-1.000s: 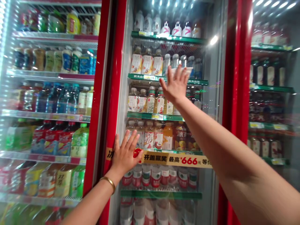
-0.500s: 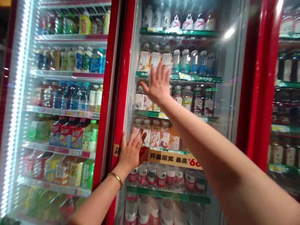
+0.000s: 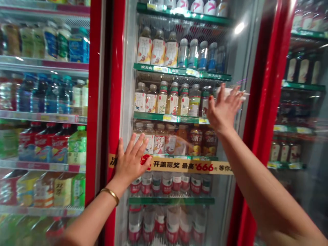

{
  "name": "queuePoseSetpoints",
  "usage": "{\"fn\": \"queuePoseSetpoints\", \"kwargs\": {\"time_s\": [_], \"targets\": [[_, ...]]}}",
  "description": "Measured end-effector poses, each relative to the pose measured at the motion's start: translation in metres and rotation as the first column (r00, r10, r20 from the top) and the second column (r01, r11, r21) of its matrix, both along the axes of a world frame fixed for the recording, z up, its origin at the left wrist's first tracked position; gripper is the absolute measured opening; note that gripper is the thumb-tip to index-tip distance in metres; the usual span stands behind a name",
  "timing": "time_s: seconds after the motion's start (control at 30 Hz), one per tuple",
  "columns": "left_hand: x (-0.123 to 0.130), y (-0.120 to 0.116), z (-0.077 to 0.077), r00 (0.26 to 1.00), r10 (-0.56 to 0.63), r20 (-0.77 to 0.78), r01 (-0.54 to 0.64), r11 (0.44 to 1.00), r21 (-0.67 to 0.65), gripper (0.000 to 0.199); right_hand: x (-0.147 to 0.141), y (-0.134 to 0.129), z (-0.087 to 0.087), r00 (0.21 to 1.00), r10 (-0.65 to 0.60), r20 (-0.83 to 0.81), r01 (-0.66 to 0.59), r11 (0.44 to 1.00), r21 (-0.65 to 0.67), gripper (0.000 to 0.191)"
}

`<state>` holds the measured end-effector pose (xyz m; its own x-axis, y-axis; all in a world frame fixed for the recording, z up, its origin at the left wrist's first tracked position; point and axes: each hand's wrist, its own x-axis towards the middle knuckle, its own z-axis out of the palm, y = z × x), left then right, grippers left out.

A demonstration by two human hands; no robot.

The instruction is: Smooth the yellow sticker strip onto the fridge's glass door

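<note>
My left hand [image 3: 132, 159] lies flat with fingers spread on the glass door [image 3: 176, 141], close to its red left frame and over the printed yellow banner [image 3: 174, 165]. A gold bangle [image 3: 110, 195] is on that wrist. Higher up at the right, my right hand [image 3: 224, 107] has its fingers stretched out over a white cloth [image 3: 232, 93], pressing it to the glass. The cloth is partly hidden behind the fingers, and I cannot tell whether it is fabric or paper.
Behind the glass, bottles [image 3: 158, 48] stand on green-edged shelves [image 3: 179, 70]. A second fridge with packed drinks [image 3: 51, 143] is at the left, past a red frame [image 3: 92, 102]. Another red-framed fridge [image 3: 271, 85] with bottles stands at the right. A light reflects in the door.
My right hand has swept rightward across the glass with the white cloth. My left hand stays on the door's left side. The view has shifted a little right and down.
</note>
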<state>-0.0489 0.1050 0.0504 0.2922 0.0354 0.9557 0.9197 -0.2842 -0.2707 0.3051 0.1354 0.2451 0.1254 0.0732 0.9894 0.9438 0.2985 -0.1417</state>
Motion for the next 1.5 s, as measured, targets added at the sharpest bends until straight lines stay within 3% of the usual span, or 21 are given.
{"fn": "queuePoseSetpoints", "kwargs": {"time_s": [0.07, 0.1, 0.17, 0.2, 0.27, 0.33, 0.4, 0.43, 0.53, 0.6, 0.63, 0.7, 0.8, 0.87, 0.93, 1.03, 1.13, 1.23, 1.33, 1.43, 1.5], "targets": [[-0.001, 0.000, 0.000, 1.000, -0.013, -0.004, 0.013, 1.000, -0.012, 0.091, -0.018, -0.006, -0.062, 0.976, 0.027, 0.214, -0.020, 0.999, -0.035, 0.079], [-0.002, 0.000, 0.000, 1.000, -0.016, -0.010, 0.016, 1.000, -0.017, 0.090, -0.025, -0.009, -0.095, 0.886, 0.090, 0.455, -0.067, 0.996, -0.066, 0.079], [-0.002, 0.000, 0.000, 1.000, -0.009, -0.020, 0.008, 1.000, -0.015, 0.088, -0.021, -0.013, -0.148, 0.577, 0.204, 0.791, -0.135, 0.979, -0.154, 0.093], [-0.002, 0.000, 0.000, 1.000, 0.001, -0.022, -0.001, 1.000, -0.011, 0.088, -0.010, -0.014, -0.164, 0.569, 0.184, 0.802, -0.101, 0.983, -0.154, 0.095], [-0.001, 0.000, 0.000, 1.000, 0.017, -0.025, -0.017, 1.000, 0.002, 0.089, 0.024, -0.015, -0.171, 0.737, 0.097, 0.669, -0.018, 0.992, -0.123, 0.094], [-0.002, 0.000, 0.000, 0.999, 0.025, -0.031, -0.025, 1.000, 0.013, 0.090, 0.052, -0.012, -0.160, 0.953, -0.045, 0.300, 0.079, 0.992, -0.100, 0.086], [-0.002, 0.001, -0.001, 0.999, 0.024, -0.031, -0.024, 1.000, 0.014, 0.091, 0.053, -0.008, -0.156, 0.992, -0.122, 0.007, 0.122, 0.988, -0.093, 0.084], [-0.003, 0.001, -0.001, 0.999, 0.024, -0.025, -0.024, 1.000, 0.007, 0.092, 0.043, -0.007, -0.163, 0.991, -0.130, -0.030, 0.126, 0.988, -0.089, 0.086], [-0.003, 0.000, -0.001, 1.000, 0.009, -0.015, -0.009, 1.000, -0.018, 0.092, -0.004, -0.006, -0.223, 0.959, -0.045, 0.279, 0.071, 0.994, -0.086, 0.097], [-0.003, -0.001, -0.001, 1.000, 0.005, -0.010, -0.005, 0.999, -0.031, 0.091, -0.015, -0.010, -0.273, 0.812, 0.048, 0.582, 0.001, 0.996, -0.084, 0.094], [-0.002, -0.001, -0.001, 1.000, 0.003, -0.008, -0.003, 0.999, -0.034, 0.091, -0.008, -0.013, -0.294, 0.783, 0.058, 0.620, 0.003, 0.995, -0.097, 0.094], [-0.001, -0.002, -0.001, 1.000, 0.003, 0.004, -0.003, 0.999, -0.037, 0.091, 0.022, -0.019, -0.321, 0.861, 0.017, 0.509, 0.051, 0.992, -0.119, 0.091], [-0.001, 0.000, -0.001, 1.000, -0.018, 0.006, 0.018, 0.999, -0.035, 0.090, 0.054, -0.021, -0.327, 0.992, -0.118, 0.034, 0.122, 0.978, -0.169, 0.090], [-0.004, 0.002, -0.002, 0.999, -0.036, 0.001, 0.036, 0.998, -0.042, 0.089, 0.032, -0.018, -0.329, 0.980, -0.132, -0.147, 0.112, 0.984, -0.140, 0.086], [-0.008, 0.005, -0.002, 0.999, -0.046, -0.013, 0.046, 0.998, -0.051, 0.086, -0.017, -0.013, -0.343, 0.988, -0.116, -0.101, 0.109, 0.991, -0.072, 0.079], [-0.013, 0.008, -0.002, 0.998, -0.043, -0.047, 0.040, 0.997, -0.062, 0.082, -0.072, -0.012, -0.375, 0.944, -0.215, 0.248, 0.223, 0.975, -0.002, 0.064], [-0.014, 0.008, -0.002, 0.997, -0.048, -0.060, 0.044, 0.997, -0.065, 0.081, -0.047, -0.019, -0.391, 0.912, -0.243, 0.330, 0.260, 0.965, -0.008, 0.069], [-0.014, 0.009, -0.003, 0.997, -0.058, -0.055, 0.055, 0.997, -0.057, 0.082, 0.002, -0.027, -0.383, 0.961, -0.268, 0.074, 0.275, 0.955, -0.109, 0.087], [-0.014, 0.008, -0.004, 0.998, -0.048, -0.044, 0.046, 0.998, -0.041, 0.087, -0.012, -0.032, -0.383, 0.959, -0.244, -0.142, 0.212, 0.955, -0.206, 0.086], [-0.015, 0.007, -0.005, 0.998, -0.038, -0.052, 0.036, 0.999, -0.038, 0.090, -0.062, -0.039, -0.407, 0.988, -0.088, 0.125, 0.111, 0.974, -0.196, 0.083], [-0.015, 0.006, -0.005, 0.998, -0.034, -0.056, 0.032, 0.999, -0.039, 0.090, -0.070, -0.042, -0.422, 0.948, -0.013, 0.319, 0.071, 0.982, -0.173, 0.078]]}}
